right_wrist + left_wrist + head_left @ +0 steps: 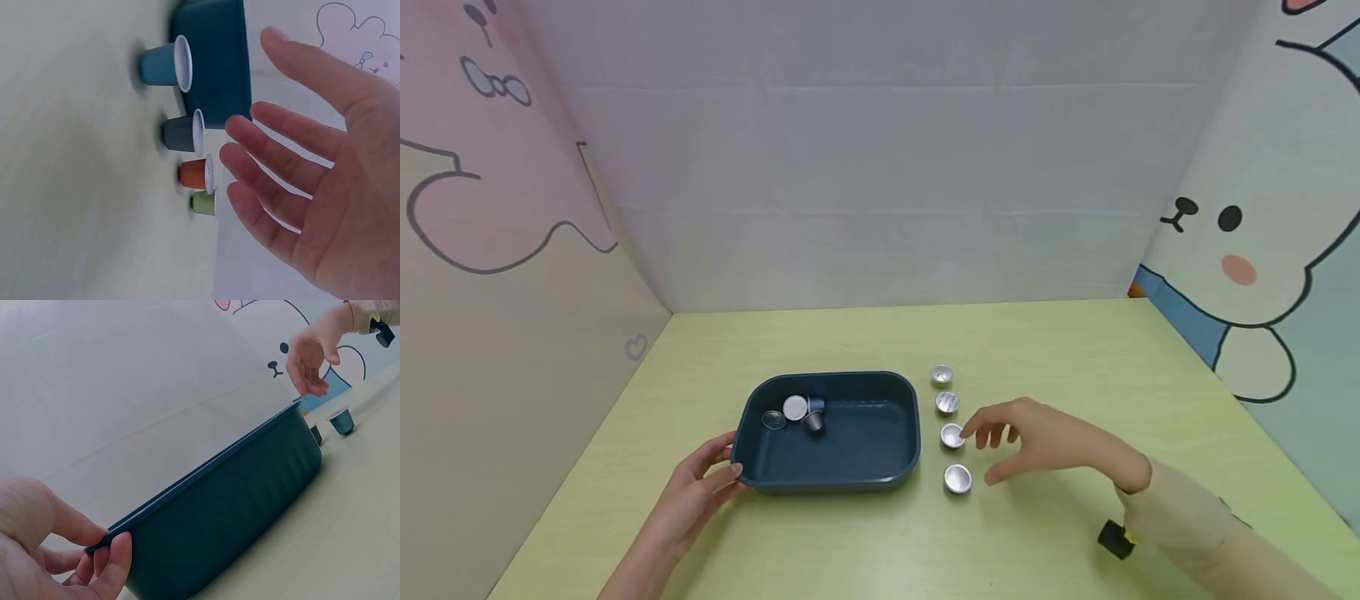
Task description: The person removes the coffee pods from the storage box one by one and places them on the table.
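A dark blue plastic tray [865, 442] sits on the table with several coffee capsules [794, 407] clustered at its left end. My left hand [688, 496] pinches the tray's left rim, thumb on top and fingers underneath the lip, as the left wrist view shows. To the tray's right, a row of capsules stands foil side up: a blue one [161, 65] nearest me, then a dark grey one [180, 133], an orange one [194, 174] and a green one [203, 203]. My right hand [1037, 437] hovers just right of the row, fingers loosely bent, holding nothing.
The pale yellow-green table [820, 550] meets a plain white sheet [880, 167] at the back. Cartoon-printed panels stand on the left [512, 333] and right [1262, 250]. A small black device [1116, 539] hangs by the right sleeve.
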The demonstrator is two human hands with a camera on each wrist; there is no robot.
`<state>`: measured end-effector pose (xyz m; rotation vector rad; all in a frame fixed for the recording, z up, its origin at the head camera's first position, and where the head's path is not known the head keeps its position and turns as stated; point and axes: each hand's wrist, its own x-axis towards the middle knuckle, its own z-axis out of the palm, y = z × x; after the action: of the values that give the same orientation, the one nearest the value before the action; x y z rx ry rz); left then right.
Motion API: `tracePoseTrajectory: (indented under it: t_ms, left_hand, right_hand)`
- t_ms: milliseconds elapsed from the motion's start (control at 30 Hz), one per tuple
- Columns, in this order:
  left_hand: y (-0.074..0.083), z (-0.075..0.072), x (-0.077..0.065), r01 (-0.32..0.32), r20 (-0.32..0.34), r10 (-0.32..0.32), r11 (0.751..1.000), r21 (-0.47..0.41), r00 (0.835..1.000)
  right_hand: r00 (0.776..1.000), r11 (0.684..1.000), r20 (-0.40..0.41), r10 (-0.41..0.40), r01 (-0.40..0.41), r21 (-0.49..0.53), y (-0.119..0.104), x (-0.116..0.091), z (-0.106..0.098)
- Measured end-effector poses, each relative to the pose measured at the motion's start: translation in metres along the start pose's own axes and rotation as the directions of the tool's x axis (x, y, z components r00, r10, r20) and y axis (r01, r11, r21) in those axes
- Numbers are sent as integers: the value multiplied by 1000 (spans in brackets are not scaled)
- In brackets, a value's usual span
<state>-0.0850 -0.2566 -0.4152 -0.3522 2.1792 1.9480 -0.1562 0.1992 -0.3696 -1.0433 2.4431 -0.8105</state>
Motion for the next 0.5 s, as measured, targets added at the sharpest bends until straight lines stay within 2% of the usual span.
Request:
tracePoseTrajectory:
  t_ms: [200, 500]
  left_hand:
    - [0, 0, 0, -5, 2, 5, 1000, -5, 1000]
    - [0, 0, 0, -20, 6, 20, 1000, -16, 1000]
  right_hand:
    - [998, 999, 44, -41, 41, 1, -1, 6, -16]
    - [995, 999, 93, -42, 41, 5, -9, 21, -40]
